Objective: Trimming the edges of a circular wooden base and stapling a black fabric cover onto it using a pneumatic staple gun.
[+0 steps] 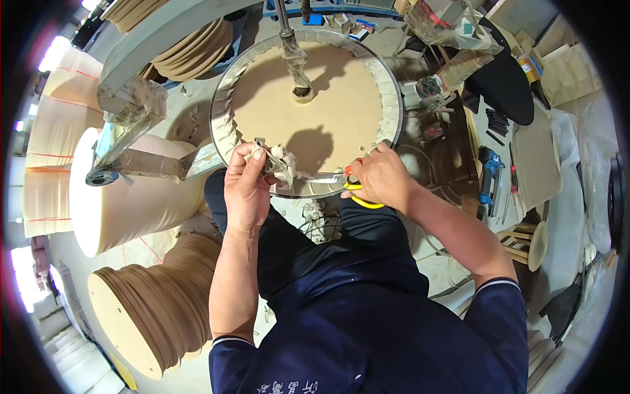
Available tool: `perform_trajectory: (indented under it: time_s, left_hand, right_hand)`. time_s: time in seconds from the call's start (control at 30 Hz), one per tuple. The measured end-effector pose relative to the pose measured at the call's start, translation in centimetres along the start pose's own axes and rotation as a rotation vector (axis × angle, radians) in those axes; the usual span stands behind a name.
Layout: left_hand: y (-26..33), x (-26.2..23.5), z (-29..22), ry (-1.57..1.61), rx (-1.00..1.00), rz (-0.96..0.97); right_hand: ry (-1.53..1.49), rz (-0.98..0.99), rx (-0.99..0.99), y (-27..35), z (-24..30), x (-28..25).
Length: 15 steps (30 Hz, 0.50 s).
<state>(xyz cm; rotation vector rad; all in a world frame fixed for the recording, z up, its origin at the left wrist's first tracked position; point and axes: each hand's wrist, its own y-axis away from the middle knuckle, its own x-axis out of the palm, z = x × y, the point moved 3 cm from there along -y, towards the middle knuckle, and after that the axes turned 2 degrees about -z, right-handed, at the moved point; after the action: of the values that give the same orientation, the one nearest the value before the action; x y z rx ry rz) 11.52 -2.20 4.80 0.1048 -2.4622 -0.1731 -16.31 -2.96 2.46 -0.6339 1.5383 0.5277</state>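
In front of me lies a large round wooden board, with pale fabric folded in pleats over its edge all round. My left hand pinches a crumpled bunch of pale fabric strips over the near left edge. My right hand is closed on scissors with yellow and red handles at the near right edge. Their blades point left toward the bunched strips, above the near rim. Whether the blades touch the fabric I cannot make out. A metal rod wrapped in clear film comes down on the board's middle.
Grey machine arms stand left of the board, with another film-wrapped arm on the right. Large foam rolls and stacked round boards lie to the left. A blue power tool rests on the right-hand bench.
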Motion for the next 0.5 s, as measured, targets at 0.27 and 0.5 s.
perform_trajectory:
  time_s: [0.27, 0.5]
  left_hand:
    - [-1.5, -0.6, -4.2, 0.003, 0.148, -0.025]
    - [-1.7, 0.1, -6.7, -0.003, 0.231, 0.016]
  right_hand:
    - [-0.174, 0.006, 0.033, 0.1, 0.3, -0.2]
    - [-0.074, 0.067, 0.042, -1.5, 2.7, 1.3]
